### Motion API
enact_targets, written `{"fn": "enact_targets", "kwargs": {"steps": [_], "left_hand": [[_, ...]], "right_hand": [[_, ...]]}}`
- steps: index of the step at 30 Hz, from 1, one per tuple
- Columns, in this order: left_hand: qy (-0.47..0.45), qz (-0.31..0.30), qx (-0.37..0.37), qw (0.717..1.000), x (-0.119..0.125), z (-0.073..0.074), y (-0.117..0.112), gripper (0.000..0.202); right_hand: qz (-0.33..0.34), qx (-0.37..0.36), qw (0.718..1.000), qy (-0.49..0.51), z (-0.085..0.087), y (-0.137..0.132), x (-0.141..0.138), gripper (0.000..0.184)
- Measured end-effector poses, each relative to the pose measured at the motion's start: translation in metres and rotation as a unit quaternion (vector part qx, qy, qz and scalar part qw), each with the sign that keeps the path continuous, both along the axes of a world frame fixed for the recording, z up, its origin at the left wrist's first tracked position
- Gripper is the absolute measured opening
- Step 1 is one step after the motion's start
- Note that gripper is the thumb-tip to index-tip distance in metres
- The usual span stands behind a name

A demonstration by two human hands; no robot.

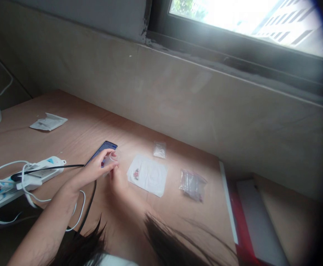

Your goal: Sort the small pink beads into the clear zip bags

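Observation:
My left hand (pixel 94 170) reaches over the wooden table (pixel 75 136), its fingers pinched on a small clear plastic piece (pixel 114 156). My right hand (pixel 119 180) lies close beside it, fingers curled up to the same piece. A dark phone (pixel 103 148) lies flat just behind the fingertips, with a black cable (pixel 67 166) running to it. Right of the hands lies a white sheet (pixel 148 174) with a small red mark.
Two small clear plastic bags (pixel 159 149) (pixel 192 183) lie past the sheet. A white power strip (pixel 39 171) with white cables sits at the left, and a folded white paper (pixel 48 122) at the far left. A wall and window (pixel 247 18) stand behind; my hair hangs at the bottom.

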State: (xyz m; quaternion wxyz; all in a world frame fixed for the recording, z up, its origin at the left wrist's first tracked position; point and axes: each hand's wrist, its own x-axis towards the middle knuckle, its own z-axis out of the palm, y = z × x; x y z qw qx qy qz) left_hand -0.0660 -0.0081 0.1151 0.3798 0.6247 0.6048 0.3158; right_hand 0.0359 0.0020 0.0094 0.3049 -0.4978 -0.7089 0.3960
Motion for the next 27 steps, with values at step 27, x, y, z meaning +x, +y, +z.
{"fn": "enact_targets", "kwargs": {"steps": [27], "left_hand": [[-0.049, -0.018, -0.001, 0.999, 0.065, -0.04, 0.009, 0.055]], "right_hand": [[-0.102, -0.244, 0.92, 0.288, 0.063, 0.018, 0.129, 0.018]]}}
